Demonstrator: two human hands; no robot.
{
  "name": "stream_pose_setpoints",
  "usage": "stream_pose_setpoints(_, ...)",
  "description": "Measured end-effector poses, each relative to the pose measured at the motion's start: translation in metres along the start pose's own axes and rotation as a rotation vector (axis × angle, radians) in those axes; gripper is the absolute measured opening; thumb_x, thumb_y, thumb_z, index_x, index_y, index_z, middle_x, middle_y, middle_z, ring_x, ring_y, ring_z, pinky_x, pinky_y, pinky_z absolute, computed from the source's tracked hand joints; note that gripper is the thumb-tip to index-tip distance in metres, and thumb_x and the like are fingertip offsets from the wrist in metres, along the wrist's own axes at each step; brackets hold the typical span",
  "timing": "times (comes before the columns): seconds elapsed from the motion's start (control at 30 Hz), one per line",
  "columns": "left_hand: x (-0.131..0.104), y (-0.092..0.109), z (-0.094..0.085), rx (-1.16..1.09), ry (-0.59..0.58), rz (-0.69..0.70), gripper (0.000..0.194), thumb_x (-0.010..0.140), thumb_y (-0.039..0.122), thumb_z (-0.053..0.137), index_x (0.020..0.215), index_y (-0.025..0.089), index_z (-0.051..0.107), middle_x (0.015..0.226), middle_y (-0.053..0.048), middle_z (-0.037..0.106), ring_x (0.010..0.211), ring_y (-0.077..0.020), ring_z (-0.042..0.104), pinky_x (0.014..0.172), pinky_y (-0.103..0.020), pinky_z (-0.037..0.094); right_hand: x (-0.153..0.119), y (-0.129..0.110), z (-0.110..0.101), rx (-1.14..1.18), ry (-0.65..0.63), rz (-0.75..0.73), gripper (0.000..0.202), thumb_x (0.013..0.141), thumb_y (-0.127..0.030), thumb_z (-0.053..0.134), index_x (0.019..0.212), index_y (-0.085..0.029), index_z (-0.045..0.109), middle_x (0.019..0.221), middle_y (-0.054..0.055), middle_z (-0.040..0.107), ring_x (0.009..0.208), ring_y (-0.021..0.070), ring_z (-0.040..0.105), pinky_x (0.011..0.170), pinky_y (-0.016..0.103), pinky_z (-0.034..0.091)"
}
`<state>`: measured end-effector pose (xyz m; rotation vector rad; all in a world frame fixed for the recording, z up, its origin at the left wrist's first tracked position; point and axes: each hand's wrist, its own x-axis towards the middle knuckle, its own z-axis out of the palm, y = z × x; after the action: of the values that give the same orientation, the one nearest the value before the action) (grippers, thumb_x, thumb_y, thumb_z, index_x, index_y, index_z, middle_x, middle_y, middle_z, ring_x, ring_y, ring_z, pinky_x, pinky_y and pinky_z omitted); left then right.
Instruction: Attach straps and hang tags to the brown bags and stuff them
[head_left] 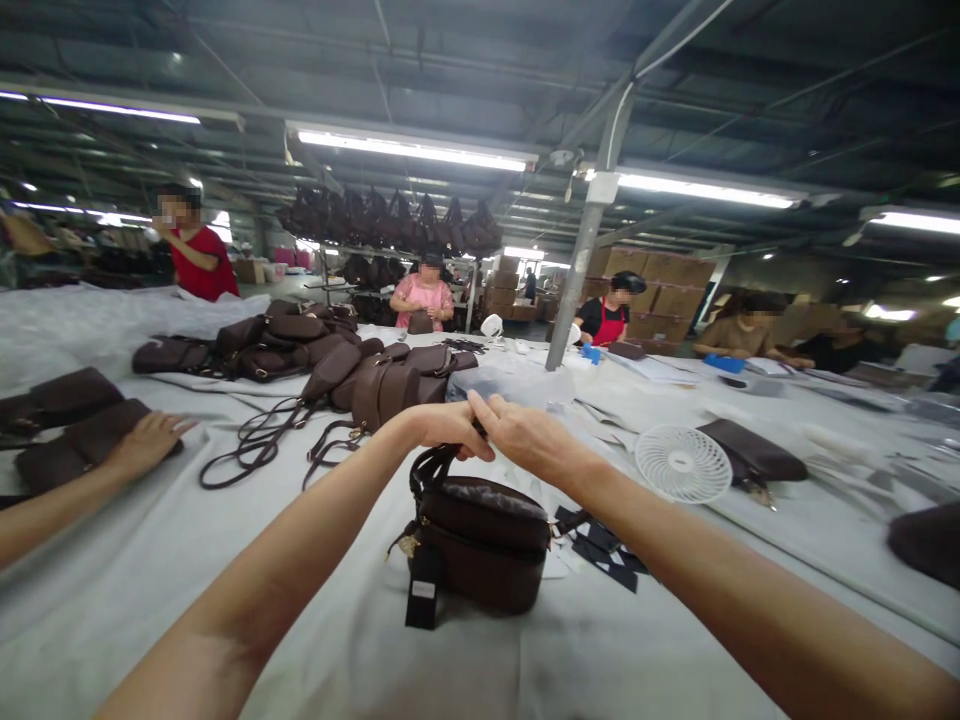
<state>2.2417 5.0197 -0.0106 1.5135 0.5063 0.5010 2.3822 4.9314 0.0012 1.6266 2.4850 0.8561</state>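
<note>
A dark brown handbag (480, 550) stands upright on the white-covered table in front of me, its top unzipped with pale filling showing inside. A black tag (422, 588) hangs at its left side, beside a gold-coloured charm (409, 545). The bag's strap (431, 468) rises in loops to my hands above the bag. My left hand (456, 428) is closed around the gathered strap. My right hand (521, 432) meets it with bent fingers pressed together; a dark bit of the strap shows between the hands, and the fingertips are partly hidden.
Behind lies a heap of brown bags (300, 340) with trailing straps. Black tags (604, 550) lie right of the bag, near a white fan (682, 463) and another bag (750, 452). A co-worker's hand (150, 440) rests on a bag at left. A grey pole (581, 270) stands beyond.
</note>
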Motion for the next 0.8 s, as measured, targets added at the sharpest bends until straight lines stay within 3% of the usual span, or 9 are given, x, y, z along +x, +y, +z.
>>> stream_pose_setpoints(0.07,-0.007,-0.004,-0.004,0.101,-0.087,0.034,0.024,0.050,-0.003,0.076,0.067,0.011,0.066,0.057,0.000,0.059,0.047,-0.0137,0.053,0.044,-0.023,0.039,-0.005,0.005,-0.005,-0.026,-0.060,0.060,0.036,0.097,-0.013,0.028,0.125,-0.008,0.050,0.106,0.018,0.060,0.085,0.0253,0.066,0.062,0.031,0.051)
stream_pose_setpoints(0.17,-0.018,-0.020,-0.010,0.267,-0.161,0.129,0.019,0.070,0.018,0.072,0.088,0.014,0.067,0.065,-0.001,0.062,0.056,-0.0146,0.059,0.050,-0.021,0.043,-0.012,0.013,-0.006,-0.041,-0.098,0.075,0.031,0.098,-0.014,0.028,0.110,-0.012,0.056,0.103,0.015,0.060,0.079,0.0227,0.065,0.060,0.029,0.047)
stream_pose_setpoints(0.27,-0.024,-0.041,-0.011,0.295,-0.111,0.138,0.020,0.079,0.031,0.066,0.088,0.014,0.062,0.057,0.001,0.056,0.046,-0.0119,0.053,0.042,-0.018,0.037,-0.014,0.019,0.005,0.053,-0.108,0.052,0.030,0.099,-0.014,0.030,0.113,-0.013,0.056,0.106,0.013,0.061,0.082,0.0209,0.064,0.063,0.028,0.046)
stream_pose_setpoints(0.37,-0.025,-0.055,-0.008,0.196,-0.026,0.124,0.023,0.078,0.036,0.066,0.081,0.015,0.058,0.051,0.004,0.048,0.039,-0.0087,0.043,0.035,-0.017,0.032,-0.022,0.038,0.023,0.357,-0.061,0.025,0.035,0.097,-0.024,0.044,0.132,-0.017,0.046,0.118,0.010,0.060,0.094,0.0183,0.061,0.074,0.026,0.046)
stream_pose_setpoints(0.43,-0.027,-0.058,-0.007,0.076,0.017,0.070,0.027,0.075,0.038,0.070,0.080,0.015,0.056,0.053,0.006,0.044,0.039,-0.0072,0.039,0.034,-0.016,0.032,-0.040,0.061,0.037,0.517,-0.077,0.131,0.040,0.099,-0.030,0.041,0.137,-0.019,0.042,0.122,0.006,0.060,0.099,0.0156,0.059,0.080,0.024,0.045)
stream_pose_setpoints(0.53,-0.031,-0.059,-0.009,-0.095,0.049,-0.040,0.035,0.072,0.041,0.075,0.082,0.016,0.054,0.056,0.007,0.041,0.042,-0.0050,0.036,0.035,-0.014,0.031,-0.085,0.089,0.069,0.460,-0.289,0.408,0.038,0.101,-0.026,0.029,0.108,-0.015,0.066,0.100,0.005,0.069,0.088,0.0161,0.061,0.076,0.026,0.045)
stream_pose_setpoints(0.63,-0.030,-0.064,-0.008,-0.164,0.047,-0.109,0.043,0.068,0.046,0.078,0.083,0.016,0.052,0.057,0.008,0.039,0.043,-0.0038,0.035,0.036,-0.012,0.030,-0.135,0.088,0.116,0.379,-0.473,0.501,0.022,0.089,-0.015,0.054,0.075,-0.011,0.070,0.078,0.007,0.070,0.078,0.0183,0.064,0.073,0.028,0.047)
stream_pose_setpoints(0.73,-0.022,-0.070,-0.004,-0.170,0.044,-0.141,0.048,0.065,0.049,0.081,0.084,0.016,0.052,0.056,0.008,0.039,0.043,-0.0033,0.033,0.035,-0.013,0.029,-0.164,0.064,0.168,0.300,-0.551,0.588,0.010,0.089,-0.017,0.060,0.088,-0.012,0.068,0.092,0.006,0.070,0.087,0.0184,0.065,0.078,0.033,0.052)
stream_pose_setpoints(0.8,-0.015,-0.070,-0.004,-0.161,0.076,-0.129,0.050,0.064,0.050,0.082,0.083,0.015,0.052,0.056,0.008,0.039,0.043,-0.0034,0.033,0.035,-0.013,0.028,-0.168,0.050,0.197,0.251,-0.549,0.641,0.015,0.093,-0.022,0.058,0.101,-0.013,0.065,0.104,0.007,0.068,0.095,0.0192,0.064,0.083,0.038,0.053)
